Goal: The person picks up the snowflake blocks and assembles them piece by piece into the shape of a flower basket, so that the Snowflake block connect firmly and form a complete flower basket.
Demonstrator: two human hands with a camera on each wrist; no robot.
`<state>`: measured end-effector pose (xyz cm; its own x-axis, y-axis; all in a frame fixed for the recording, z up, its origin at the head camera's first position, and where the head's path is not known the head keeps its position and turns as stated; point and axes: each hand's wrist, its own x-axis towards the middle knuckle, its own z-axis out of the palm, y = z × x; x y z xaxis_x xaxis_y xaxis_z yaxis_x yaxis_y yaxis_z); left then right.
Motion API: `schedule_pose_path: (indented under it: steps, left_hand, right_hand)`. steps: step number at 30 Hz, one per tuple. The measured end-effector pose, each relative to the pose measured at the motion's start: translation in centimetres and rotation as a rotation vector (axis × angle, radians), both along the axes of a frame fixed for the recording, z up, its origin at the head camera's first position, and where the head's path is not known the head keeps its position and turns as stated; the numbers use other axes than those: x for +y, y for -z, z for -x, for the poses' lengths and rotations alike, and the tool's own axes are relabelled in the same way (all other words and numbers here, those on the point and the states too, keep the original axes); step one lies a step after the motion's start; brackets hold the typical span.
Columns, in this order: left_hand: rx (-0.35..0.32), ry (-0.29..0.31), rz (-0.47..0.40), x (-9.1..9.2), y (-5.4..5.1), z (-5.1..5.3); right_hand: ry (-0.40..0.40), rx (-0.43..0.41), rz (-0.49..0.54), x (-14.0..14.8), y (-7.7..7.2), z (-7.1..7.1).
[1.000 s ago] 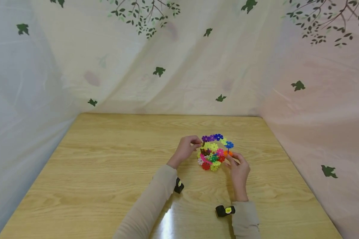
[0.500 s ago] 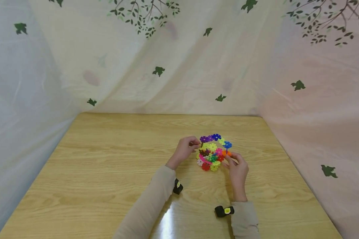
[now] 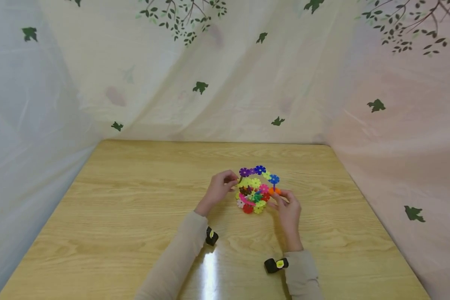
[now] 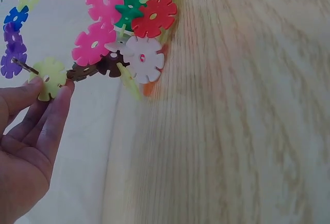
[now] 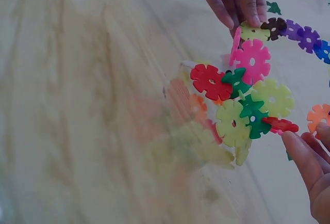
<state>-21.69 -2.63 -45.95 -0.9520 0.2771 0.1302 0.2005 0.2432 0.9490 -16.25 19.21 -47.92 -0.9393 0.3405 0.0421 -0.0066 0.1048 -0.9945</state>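
Note:
A basket-like build of interlocking flower-shaped plastic discs (image 3: 256,183) stands on the table, its lower part yellow, pink, red, green, white and brown. Over it arches a chain of purple, blue and yellow discs (image 3: 260,169). My left hand (image 3: 218,189) pinches a pale yellow disc (image 4: 50,79) at the chain's left end, between thumb and fingers, beside brown discs (image 4: 85,71). At the other end, my right hand (image 3: 289,210) holds an orange disc (image 5: 319,115) in its fingertips. The right thumb lies close to a red disc (image 5: 281,125) on the lower part.
The wooden table (image 3: 135,200) reaches back to a pale curtain (image 3: 153,104) with leaf prints, which also hangs at both sides. Black wrist cameras (image 3: 211,236) are strapped over the sleeves.
Both hands and the disc build have shifted a little to the left together. Their grips look the same, and the head view has tilted slightly.

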Motion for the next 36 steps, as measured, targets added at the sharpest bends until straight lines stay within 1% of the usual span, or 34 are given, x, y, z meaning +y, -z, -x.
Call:
schedule_pose_path:
  steps: [7,12,15,17,20,24,31,36]
  left_hand:
    - [0.033,-0.009,-0.004,-1.0,-0.2,-0.7]
    - [0.043,-0.011,0.039,-1.4,-0.2,-0.7]
    - [0.049,-0.003,0.069,-1.6,-0.2,-0.7]
    - [0.052,0.010,0.081,-1.7,-0.2,-0.7]
    - [0.051,0.024,0.092,-1.8,-0.1,-0.6]
    - [0.040,0.025,0.084,-1.8,0.1,-0.7]
    - [0.062,0.035,0.081,-2.0,0.1,-0.8]
    - [0.072,0.044,0.085,-2.2,0.2,-1.2]
  right_hand:
    - [-0.027,-0.021,-0.006,-0.6,0.1,-0.1]
    - [-0.040,-0.006,0.020,-0.8,0.2,0.2]
    - [-0.042,-0.027,-0.002,-0.8,0.2,0.5]
    - [-0.042,-0.030,0.002,-0.8,0.3,0.5]
    - [-0.044,-0.033,0.013,-0.9,0.4,0.6]
    - [-0.058,-0.019,0.037,-1.1,0.6,0.5]
    - [-0.065,-0.059,-0.031,-1.1,0.2,0.4]
    - [-0.085,-0.105,-0.049,-0.9,0.1,0.3]
